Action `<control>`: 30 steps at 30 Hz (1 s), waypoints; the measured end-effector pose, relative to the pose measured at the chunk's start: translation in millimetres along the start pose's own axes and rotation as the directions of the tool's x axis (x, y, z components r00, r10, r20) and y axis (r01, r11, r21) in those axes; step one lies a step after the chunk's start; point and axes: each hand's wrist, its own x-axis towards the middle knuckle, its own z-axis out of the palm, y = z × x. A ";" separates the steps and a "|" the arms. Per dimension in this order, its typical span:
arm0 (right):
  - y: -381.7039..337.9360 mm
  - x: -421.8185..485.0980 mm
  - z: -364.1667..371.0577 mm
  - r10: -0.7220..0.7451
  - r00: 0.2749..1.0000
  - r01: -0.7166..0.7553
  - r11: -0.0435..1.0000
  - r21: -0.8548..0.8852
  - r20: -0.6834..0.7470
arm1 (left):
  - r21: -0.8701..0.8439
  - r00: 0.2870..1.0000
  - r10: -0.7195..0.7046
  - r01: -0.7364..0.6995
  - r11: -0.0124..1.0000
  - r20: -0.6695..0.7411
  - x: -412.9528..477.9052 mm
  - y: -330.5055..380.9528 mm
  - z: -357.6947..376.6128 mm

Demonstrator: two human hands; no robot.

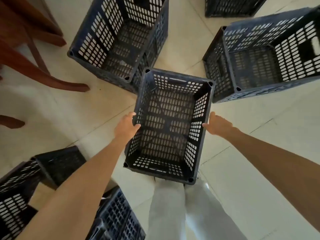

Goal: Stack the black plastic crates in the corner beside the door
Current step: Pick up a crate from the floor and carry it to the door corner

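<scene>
Nearest the camera, the person's legs in pale trousers (183, 212) stood on the cream tiled floor (259, 153), and both bare forearms reached forward and down from the lower corners of the view. Just ahead of the legs sat the middle crate (168, 125), a black perforated plastic one, upright and open at the top, its near rim overlapping the trousers in the view; whether it rested on the floor or was lifted just clear could not be told. The left hand (127, 126) was at its left long wall, thumb hooked over the rim and fingers on the outside, so the grip there was closed on the wall. The right hand (217, 124) was at the right long wall, thumb over the rim's inner edge and fingers along the outside, likewise closed on it. At the lower left lay two more black crates: a tipped crate (26, 184) showing its slotted side, and a near crate (116, 217) partly hidden under the left forearm. Farther out, the left crate (119, 37) stood open just beyond the held one's far left corner, and the right crate (270, 56) stood near its far right corner, slightly apart. At the top edge a far crate (232, 6) was cut off by the frame. Reddish wooden furniture legs (39, 66) spread across the floor at the upper left.
</scene>
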 end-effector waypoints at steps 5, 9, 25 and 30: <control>6.5 37.0 60.6 0.089 0.986 -0.112 0.980 0.165 0.142 | 0.005 0.993 -0.110 0.110 0.994 -0.041 30.9 -31.5 41.9; 8.0 57.8 86.2 0.159 0.986 -0.164 0.948 0.274 0.039 | -0.031 0.993 -0.063 0.060 0.998 -0.102 55.5 -38.4 60.3; 10.2 -29.7 -2.0 0.059 0.979 -0.108 0.962 0.249 0.197 | 0.214 0.998 -0.001 0.016 0.977 -0.068 -2.6 12.8 -28.0; 16.4 -97.5 -64.9 0.076 0.981 -0.132 0.937 0.323 0.180 | 0.243 0.998 0.031 -0.016 0.970 -0.062 -47.4 51.4 -96.7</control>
